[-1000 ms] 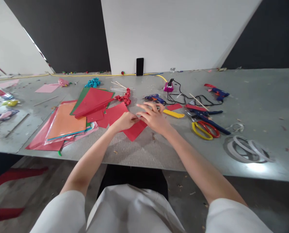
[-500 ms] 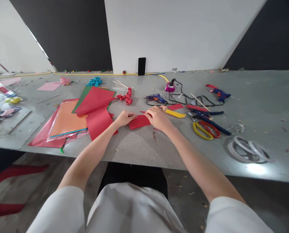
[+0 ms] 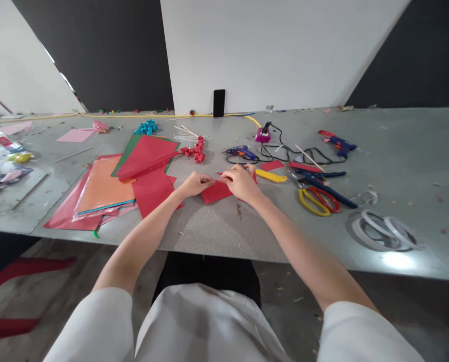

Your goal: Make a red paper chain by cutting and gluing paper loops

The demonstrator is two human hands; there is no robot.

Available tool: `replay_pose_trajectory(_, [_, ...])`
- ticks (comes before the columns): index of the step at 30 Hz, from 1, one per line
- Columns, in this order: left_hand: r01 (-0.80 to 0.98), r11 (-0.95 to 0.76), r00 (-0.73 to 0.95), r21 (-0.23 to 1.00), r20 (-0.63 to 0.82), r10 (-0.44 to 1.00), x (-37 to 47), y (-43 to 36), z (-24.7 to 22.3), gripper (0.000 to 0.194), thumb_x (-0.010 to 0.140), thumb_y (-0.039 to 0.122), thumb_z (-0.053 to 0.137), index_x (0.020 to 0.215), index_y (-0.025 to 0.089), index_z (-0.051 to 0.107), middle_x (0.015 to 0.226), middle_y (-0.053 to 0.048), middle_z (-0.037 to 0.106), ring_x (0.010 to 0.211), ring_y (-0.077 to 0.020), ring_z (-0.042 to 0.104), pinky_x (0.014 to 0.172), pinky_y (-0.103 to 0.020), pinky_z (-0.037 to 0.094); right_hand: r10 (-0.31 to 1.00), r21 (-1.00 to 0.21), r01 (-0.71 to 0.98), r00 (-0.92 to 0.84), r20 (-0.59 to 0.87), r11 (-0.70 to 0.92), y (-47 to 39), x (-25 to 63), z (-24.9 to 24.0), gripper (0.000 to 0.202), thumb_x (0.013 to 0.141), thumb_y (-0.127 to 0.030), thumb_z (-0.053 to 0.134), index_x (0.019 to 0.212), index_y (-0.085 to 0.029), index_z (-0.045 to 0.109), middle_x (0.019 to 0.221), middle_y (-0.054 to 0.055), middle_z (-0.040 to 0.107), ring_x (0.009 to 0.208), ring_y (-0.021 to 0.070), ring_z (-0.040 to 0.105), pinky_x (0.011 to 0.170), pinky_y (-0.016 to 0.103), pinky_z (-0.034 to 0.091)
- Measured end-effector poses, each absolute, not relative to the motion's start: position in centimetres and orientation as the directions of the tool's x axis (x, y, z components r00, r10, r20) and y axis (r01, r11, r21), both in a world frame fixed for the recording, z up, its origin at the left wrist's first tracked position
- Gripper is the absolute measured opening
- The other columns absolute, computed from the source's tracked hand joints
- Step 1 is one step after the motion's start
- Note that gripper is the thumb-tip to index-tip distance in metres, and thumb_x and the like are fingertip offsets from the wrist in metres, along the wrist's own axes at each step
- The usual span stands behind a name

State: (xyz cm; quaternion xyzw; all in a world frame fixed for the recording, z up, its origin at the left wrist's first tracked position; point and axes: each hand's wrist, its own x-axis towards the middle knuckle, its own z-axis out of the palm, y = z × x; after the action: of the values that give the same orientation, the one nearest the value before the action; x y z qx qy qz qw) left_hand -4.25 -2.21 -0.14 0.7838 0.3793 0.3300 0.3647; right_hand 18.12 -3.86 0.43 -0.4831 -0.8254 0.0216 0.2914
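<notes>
Setting: grey worktable (image 3: 224,241), scuffed, across the frame; white wall panel (image 3: 285,50) behind, with dark panels either side.

Item, centre of frame: red paper piece (image 3: 216,193), seemingly folded, on or just above the tabletop. Long axis roughly left to right, rising slightly toward the right; its body lies on the near side of the fingertips, between both hands, neither clearly nearer.

Left hand (image 3: 195,184): thumb and fingers closed in a pinch at the paper's upper left edge. Right hand (image 3: 242,182): fingers curled, thumb and fingertip apparently pinching the upper edge; exact contact partly hidden.

Adjacent: red sheet (image 3: 152,191), left of the left hand; yellow-handled tool (image 3: 271,176), just right of the right hand; blue glue gun (image 3: 241,152), beyond it; scissors (image 3: 315,202), red and yellow handles, right of centre.

Markings: clear packet (image 3: 8,143), upper left, red label, illegible; smartphone (image 3: 219,103), top centre, dark screen; no brand or writing legible.
</notes>
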Motion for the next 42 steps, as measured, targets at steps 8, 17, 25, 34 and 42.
replay_pose_trajectory(8, [0.333, -0.359, 0.407, 0.872, 0.210, 0.889, -4.8, -1.4, -0.1, 0.032, 0.088, 0.045, 0.070, 0.087, 0.015, 0.082, 0.085, -0.008, 0.079, 0.074, -0.0180, 0.068, 0.070, -0.026, 0.053, 0.857, -0.416, 0.811, -0.188, 0.480, 0.411, -1.3, 22.9, 0.6, 0.022, 0.098, -0.032, 0.065, 0.086, -0.024, 0.083, 0.084, 0.009, 0.077, 0.093, 0.0286, 0.067, 0.101, 0.049, 0.034])
replay_pose_trajectory(17, [0.287, -0.225, 0.189, 0.931, 0.175, 0.966, -6.2, -0.1, -0.4, 0.023, 0.085, 0.038, 0.080, 0.090, 0.016, 0.085, 0.096, -0.009, 0.083, 0.087, -0.0227, 0.075, 0.081, -0.031, 0.059, 0.922, -0.615, 0.707, -0.143, 0.359, 0.349, -1.5, 23.2, 1.6, 0.022, 0.095, -0.036, 0.066, 0.091, -0.021, 0.083, 0.094, 0.009, 0.083, 0.088, 0.0265, 0.072, 0.085, 0.038, 0.048])
replay_pose_trajectory(25, [0.187, -0.179, 0.115, 0.966, 0.160, 0.980, -6.9, 0.3, -0.9, 0.040, 0.075, 0.053, 0.089, 0.088, 0.016, 0.085, 0.092, -0.009, 0.082, 0.086, -0.0230, 0.074, 0.078, -0.030, 0.057, 0.939, -0.656, 0.710, -0.021, 0.344, 0.256, -1.1, 24.5, 2.1, 0.022, 0.091, -0.032, 0.067, 0.090, -0.018, 0.083, 0.091, 0.010, 0.083, 0.086, 0.0259, 0.073, 0.081, 0.035, 0.049])
replay_pose_trajectory(34, [0.137, -0.149, 0.047, 0.979, 0.143, 0.989, -6.5, 0.5, -1.2, 0.037, 0.077, 0.050, 0.089, 0.090, 0.016, 0.087, 0.091, -0.008, 0.082, 0.087, -0.0229, 0.075, 0.079, -0.030, 0.058, 0.925, -0.640, 0.725, 0.011, 0.379, 0.253, -1.0, 24.3, 1.9, 0.025, 0.092, -0.033, 0.063, 0.091, -0.017, 0.082, 0.092, 0.011, 0.082, 0.085, 0.0259, 0.072, 0.078, 0.034, 0.047])
replay_pose_trajectory(42, [0.166, -0.144, -0.006, 0.976, 0.147, 0.989, -6.6, 0.7, -1.5, 0.038, 0.076, 0.051, 0.088, 0.090, 0.015, 0.086, 0.088, -0.008, 0.082, 0.087, -0.0231, 0.074, 0.077, -0.029, 0.058, 0.932, -0.593, 0.771, -0.002, 0.363, 0.233, -1.0, 23.5, 1.7, 0.024, 0.093, -0.032, 0.061, 0.088, -0.018, 0.081, 0.086, 0.011, 0.081, 0.084, 0.0271, 0.071, 0.083, 0.037, 0.046])
